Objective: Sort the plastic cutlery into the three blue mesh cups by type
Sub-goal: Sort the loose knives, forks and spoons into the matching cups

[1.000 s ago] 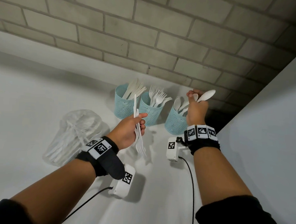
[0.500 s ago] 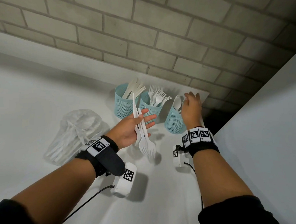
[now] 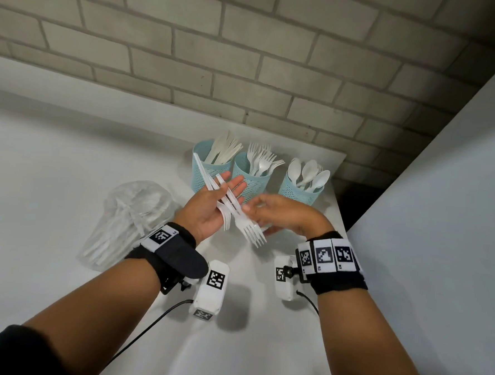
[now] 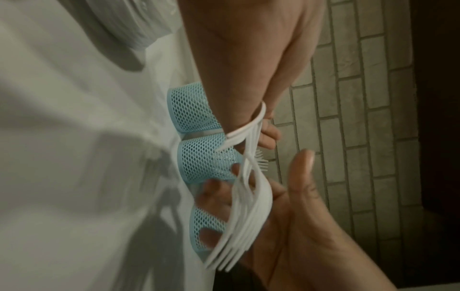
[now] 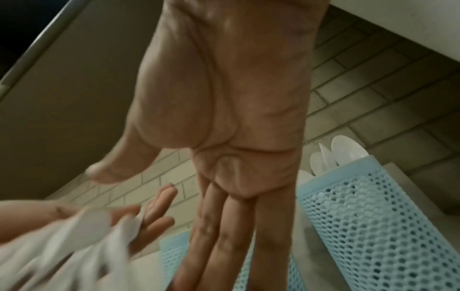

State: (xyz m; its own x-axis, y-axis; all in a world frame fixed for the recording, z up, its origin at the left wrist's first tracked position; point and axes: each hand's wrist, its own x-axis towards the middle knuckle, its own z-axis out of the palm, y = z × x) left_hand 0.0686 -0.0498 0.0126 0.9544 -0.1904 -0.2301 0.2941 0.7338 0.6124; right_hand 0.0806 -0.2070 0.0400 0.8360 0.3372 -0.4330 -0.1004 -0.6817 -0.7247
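The right hand has left the spoon cup at the desk's far right corner, where it was half a second ago, and now reaches across to the left hand, its fingers extended and loosely spread, fingertips at the fork bundle; whether they already pinch a handle cannot be told. The left hand is still palm up with straight fingers, and the bundle of white plastic forks lies diagonally across that palm, tines pointing toward the near edge and overhanging the hand, handle ends up by the fingertips. The spoons the right hand carried a second ago are gone from it.

The desk is white and set against a brick wall. A clear plastic bag of more cutlery lies left of the left wrist. Along the far edge the three blue mesh cups stand in a row: the knife cup, the fork cup touching it, and the spoon cup a little apart.

No brand or readable writing shows; the wristbands carry only black-and-white square code markers.
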